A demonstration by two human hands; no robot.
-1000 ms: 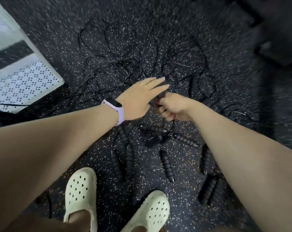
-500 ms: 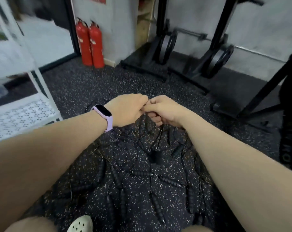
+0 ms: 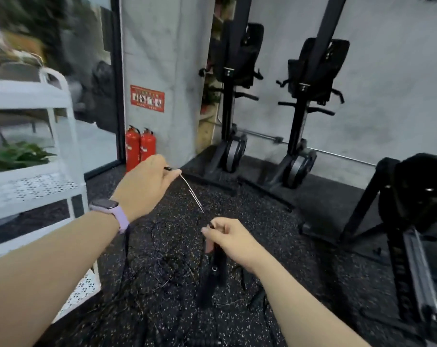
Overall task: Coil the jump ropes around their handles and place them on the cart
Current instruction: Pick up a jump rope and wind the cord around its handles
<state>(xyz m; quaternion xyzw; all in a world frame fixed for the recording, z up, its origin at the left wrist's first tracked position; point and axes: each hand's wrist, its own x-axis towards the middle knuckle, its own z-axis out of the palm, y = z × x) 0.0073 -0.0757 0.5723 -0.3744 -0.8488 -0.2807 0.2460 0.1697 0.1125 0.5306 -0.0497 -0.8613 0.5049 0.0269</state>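
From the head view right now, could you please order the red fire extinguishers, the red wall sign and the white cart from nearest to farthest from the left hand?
Measured from the left hand:
1. Red fire extinguishers, on the floor just beyond the hand.
2. Red wall sign, higher on the wall, above the extinguishers.

The white cart, at the left, is too close to call against these.

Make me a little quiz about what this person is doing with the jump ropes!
1. True or false: the left hand pinches a thin rope.
2. What dangles from the right hand: A) black handles B) a fire extinguisher C) a plant?
3. On which side does the white cart stand?

Key: 1 true; 2 A; 3 the left.
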